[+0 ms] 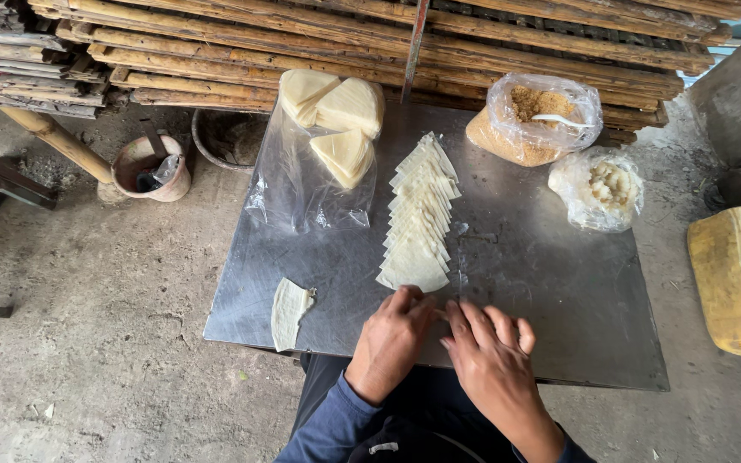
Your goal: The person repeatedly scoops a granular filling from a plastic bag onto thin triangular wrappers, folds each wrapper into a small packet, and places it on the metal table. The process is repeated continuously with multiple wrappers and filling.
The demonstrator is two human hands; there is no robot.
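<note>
Left hand (pixel 390 341) and right hand (pixel 488 356) fingers together (perhaps pinching a wrapper), below fanned wrapper row (pixel 419 219), metal table (pixel 551 291).

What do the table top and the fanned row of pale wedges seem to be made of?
Table top: sheet metal, probably steel, with a dull grey sheen and scuffs. Row of pale wedges: likely thin dough or wrapper sheets, matte cream and flexible-looking. Both hands, left hand and right hand, rest at its near end.
</note>
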